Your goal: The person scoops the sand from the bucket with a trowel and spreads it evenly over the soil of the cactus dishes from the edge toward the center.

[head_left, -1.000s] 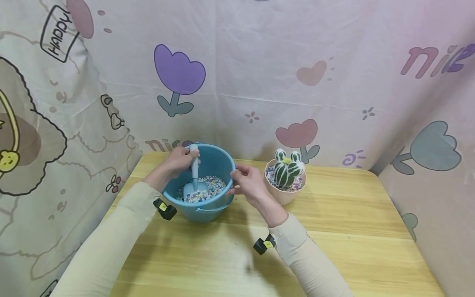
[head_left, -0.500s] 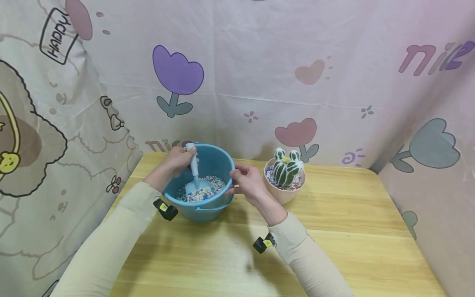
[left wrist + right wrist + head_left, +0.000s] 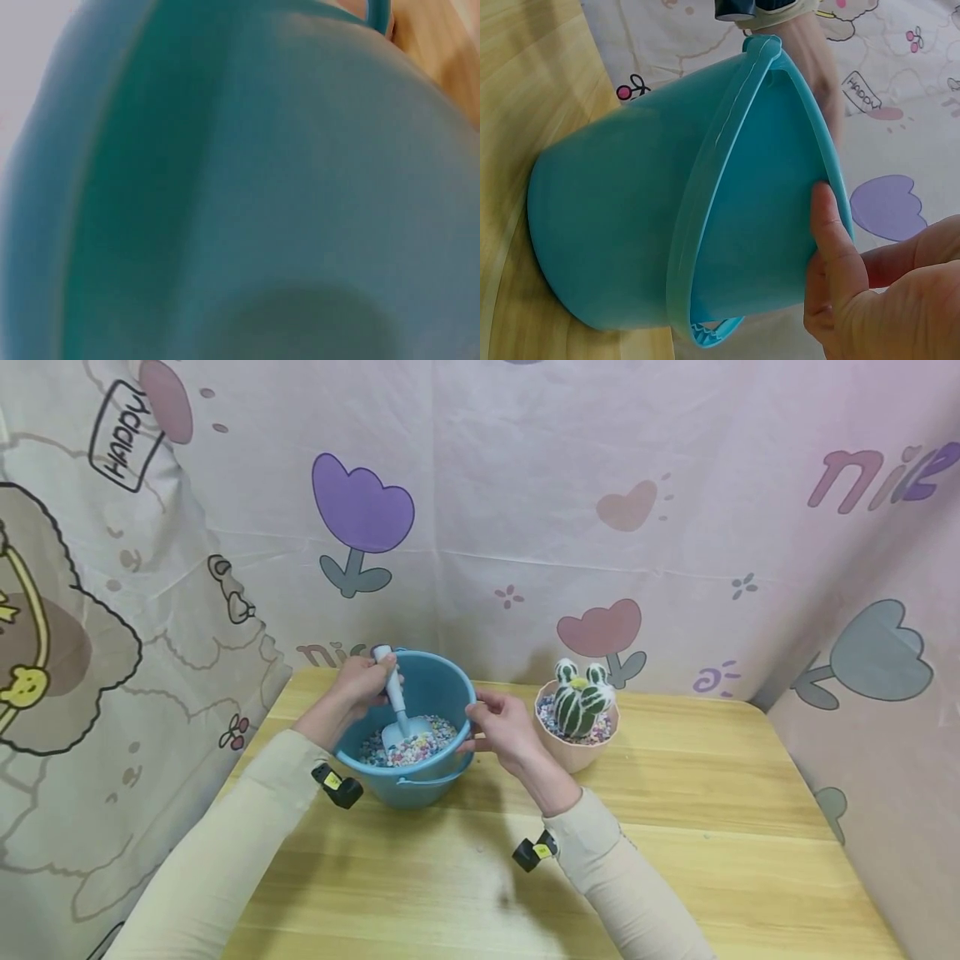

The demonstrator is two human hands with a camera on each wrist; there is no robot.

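Note:
A blue bucket (image 3: 438,681) stands on the table, part filled with small multicoloured pebbles (image 3: 442,731). My left hand (image 3: 363,681) grips the handle of a light blue scoop (image 3: 405,727) over the bucket's left side; the scoop leans, its blade down among the pebbles. At the right rim my right hand (image 3: 506,731) pinches the bucket, thumb and fingers on the rim. In the right wrist view the right hand (image 3: 885,292) holds the rim of the bucket (image 3: 630,217). The left wrist view is filled by the bucket's outer wall (image 3: 315,187); the left hand is hidden there.
A pink pot (image 3: 573,756) with a green and white knitted-looking cactus (image 3: 579,710) and pebbles stands just right of the right hand. The bucket's carrying handle (image 3: 435,781) hangs at its front. Behind the wooden table (image 3: 712,793) is a printed cloth (image 3: 517,468).
The scoop's handle top has tipped left, and its blade has shifted right through the pebbles. The right hand stays on the bucket rim; the bucket has hardly moved.

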